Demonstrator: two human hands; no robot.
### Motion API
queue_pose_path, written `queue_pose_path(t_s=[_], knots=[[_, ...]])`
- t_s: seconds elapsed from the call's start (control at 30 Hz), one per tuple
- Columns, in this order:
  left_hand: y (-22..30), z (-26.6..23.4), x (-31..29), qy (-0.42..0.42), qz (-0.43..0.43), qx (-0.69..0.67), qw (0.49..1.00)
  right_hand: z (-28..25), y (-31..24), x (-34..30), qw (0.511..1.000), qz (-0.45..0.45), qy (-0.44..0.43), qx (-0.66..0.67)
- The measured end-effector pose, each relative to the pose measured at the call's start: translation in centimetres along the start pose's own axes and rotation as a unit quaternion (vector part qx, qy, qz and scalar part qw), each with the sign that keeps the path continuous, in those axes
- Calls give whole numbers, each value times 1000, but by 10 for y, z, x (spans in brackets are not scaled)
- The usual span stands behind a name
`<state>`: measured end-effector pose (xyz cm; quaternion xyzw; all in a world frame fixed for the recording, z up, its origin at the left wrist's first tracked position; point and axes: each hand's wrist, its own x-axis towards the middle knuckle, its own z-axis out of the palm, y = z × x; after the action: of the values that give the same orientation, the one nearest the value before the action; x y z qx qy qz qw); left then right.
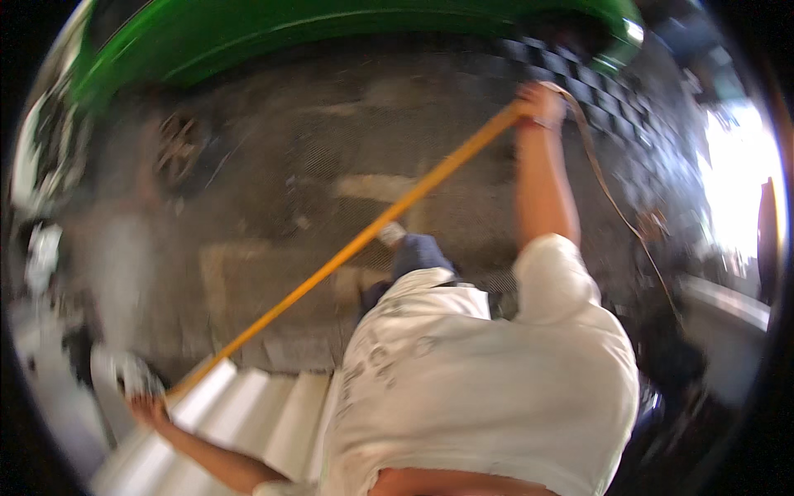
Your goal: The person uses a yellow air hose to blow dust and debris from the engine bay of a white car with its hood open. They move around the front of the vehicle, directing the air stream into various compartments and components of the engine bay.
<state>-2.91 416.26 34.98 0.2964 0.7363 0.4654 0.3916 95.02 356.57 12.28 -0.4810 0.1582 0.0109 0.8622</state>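
Note:
A long yellow hose [364, 236] runs taut and straight, slanting from lower left to upper right in front of my body. My right hand [542, 103], arm stretched out toward the green car body, is closed around its upper end. Down at the lower left, my left hand [149, 409] is closed at the other end, beside white corrugated panels; its fingers are blurred. From my right hand a thinner-looking tan length [608, 186] hangs in a curve to the lower right.
A green car body [331, 21] spans the far side. On the dark, stained floor lies a spoked wheel [176, 147] at left. Checkered tiles [612, 103] cover the far right. White corrugated panels [265, 413] stand at the near left, and a bright opening [740, 182] shows at right.

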Motion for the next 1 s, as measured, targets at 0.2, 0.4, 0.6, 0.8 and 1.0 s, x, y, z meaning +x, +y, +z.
queue_pose_path(t_s=[0.2, 0.4, 0.6, 0.8, 1.0], knots=[[-80, 143, 26, -186, -16, 89, 978, 318, 78, -175, 993, -4, -115, 17], [-86, 195, 101, -337, -54, 106, 934, 501, 171, -331, 980, -40, -196, 17], [-45, 215, 225, -420, -76, 117, 897, 663, 228, -455, 964, -217, -151, -26], [-3, 267, 341, -498, -69, 156, 850, 772, 281, -526, 947, -299, -80, -80], [40, 329, 485, -533, -48, 173, 827, 904, 375, -605, 912, -381, -16, -152]])
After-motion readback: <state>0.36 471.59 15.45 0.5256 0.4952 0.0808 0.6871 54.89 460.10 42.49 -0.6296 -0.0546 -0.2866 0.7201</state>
